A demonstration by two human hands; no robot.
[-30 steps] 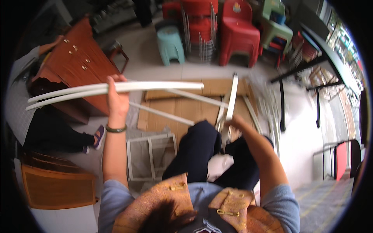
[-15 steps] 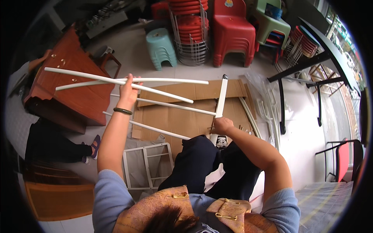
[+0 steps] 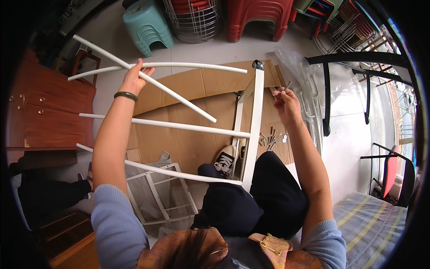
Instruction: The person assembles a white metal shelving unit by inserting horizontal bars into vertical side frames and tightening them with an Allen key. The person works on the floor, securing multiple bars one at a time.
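My left hand [image 3: 133, 79] is closed round two crossed white tubes, one straight [image 3: 179, 99] and one slightly bowed [image 3: 197, 66]. Below them, two more white tubes [image 3: 170, 125] run from a white metal frame [image 3: 256, 105] that stands tilted by my knees, with a dark cap at its far end. To the right of this frame, my right hand [image 3: 287, 106] is raised and pinches a small thin metal piece [image 3: 288, 85] that looks like a bolt. Several loose bolts [image 3: 270, 138] lie on the cardboard [image 3: 188, 107] under that hand.
A smaller white frame [image 3: 163, 193] lies on grey wrapping at lower left. Clear plastic wrap [image 3: 304, 89] and black metal legs [image 3: 326, 98] are at right. Stacked stools [image 3: 145, 24] stand behind. A wooden cabinet [image 3: 58, 107] and a person's leg [image 3: 53, 179] are at left.
My right hand has left the white frame and moved right and away from me, over the loose bolts. My left hand still grips the two tubes. The whole view has shifted.
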